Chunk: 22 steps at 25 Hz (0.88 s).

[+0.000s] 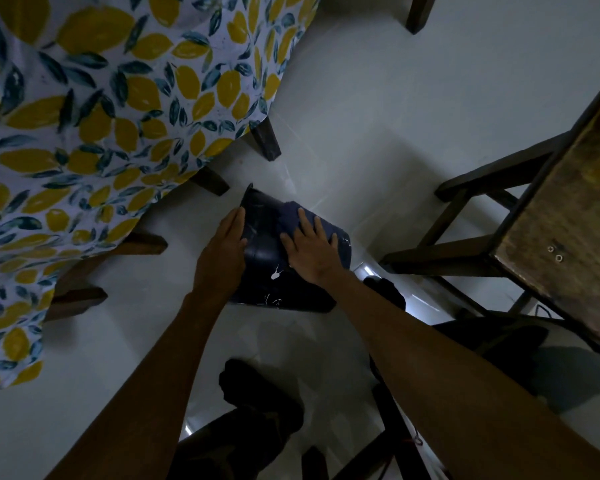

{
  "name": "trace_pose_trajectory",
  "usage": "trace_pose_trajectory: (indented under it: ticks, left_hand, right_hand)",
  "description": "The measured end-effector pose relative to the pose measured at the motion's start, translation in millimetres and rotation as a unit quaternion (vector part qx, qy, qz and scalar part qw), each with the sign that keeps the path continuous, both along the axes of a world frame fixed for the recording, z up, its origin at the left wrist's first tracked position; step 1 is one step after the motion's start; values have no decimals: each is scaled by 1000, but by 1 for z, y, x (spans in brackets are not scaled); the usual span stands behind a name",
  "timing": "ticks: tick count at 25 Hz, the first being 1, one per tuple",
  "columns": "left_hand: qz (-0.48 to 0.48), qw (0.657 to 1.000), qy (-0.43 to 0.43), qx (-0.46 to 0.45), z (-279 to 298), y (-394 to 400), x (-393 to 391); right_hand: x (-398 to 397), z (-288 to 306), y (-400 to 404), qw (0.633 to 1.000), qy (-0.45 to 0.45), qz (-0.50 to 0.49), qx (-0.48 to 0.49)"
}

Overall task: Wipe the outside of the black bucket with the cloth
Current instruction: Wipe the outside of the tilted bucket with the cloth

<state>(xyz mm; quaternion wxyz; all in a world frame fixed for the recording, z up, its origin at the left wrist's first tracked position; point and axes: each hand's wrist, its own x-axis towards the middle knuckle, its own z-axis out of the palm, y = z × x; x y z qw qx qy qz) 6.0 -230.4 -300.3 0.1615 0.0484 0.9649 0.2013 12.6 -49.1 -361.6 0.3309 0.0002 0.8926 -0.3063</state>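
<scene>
The right hand's fingers (300,220) lie spread and flat on a dark blue cloth (291,216), pressing it against the curved wall of the black bucket (267,261). The left hand's fingers (234,220) are held close together, laid along the side near one end of the bucket. The bucket lies tipped on its side on the pale tiled floor (361,133), just beside the legs of a desk under a lemon-print tablecloth (84,116), with a wooden chair (551,220) to the right.

The bucket looks like light, stiff plastic, smooth and likely to roll, so the left hand (222,247) probably needs a firm hold at the rim. The cloth is soft and limp; a flat palm of the right hand (312,247) suits it. White specks mark the wall.
</scene>
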Motion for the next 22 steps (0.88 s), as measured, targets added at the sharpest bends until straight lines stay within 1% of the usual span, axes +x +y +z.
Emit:
trace_pose_trajectory:
  ticks: [2, 5, 7, 9, 10, 12, 14, 16, 18, 20, 22]
  left_hand:
    - [-4, 1000, -15, -21, -3, 5, 3]
    - [-7, 999, -22, -42, -6, 15, 8]
    - [30, 998, -32, -37, -5, 21, 6]
    - [98, 993, -69, 4, -2, 23, 1]
    - [122, 989, -81, 29, -1, 22, 0]
    - [139, 985, -76, 63, 1, 19, 3]
    - [143, 983, -69, 88, 2, 19, 8]
    - [148, 982, -65, 95, 2, 21, 9]
    - [156, 981, -62, 94, 1, 24, 7]
    - [163, 981, -61, 91, 1, 26, 3]
    - [166, 981, -60, 77, 0, 27, -2]
  right_hand:
    - [21, -3, 5, 1000, 28, 4, -9]
    - [62, -11, 13, 995, 97, 16, -13]
    - [76, -15, 13, 992, 119, 30, -10]
    - [78, -15, 10, 990, 132, 40, 1]
    - [78, -15, 8, 990, 132, 43, 7]
    - [73, -14, 4, 993, 112, 36, 15]
    - [58, -13, -1, 998, 69, -10, 7]
    - [38, -12, -4, 997, 20, -68, -11]
    - [31, -11, -4, 997, 15, -78, -16]
    - [49, -9, -4, 996, 71, -52, -11]
    - [79, -6, -3, 991, 135, 1, 9]
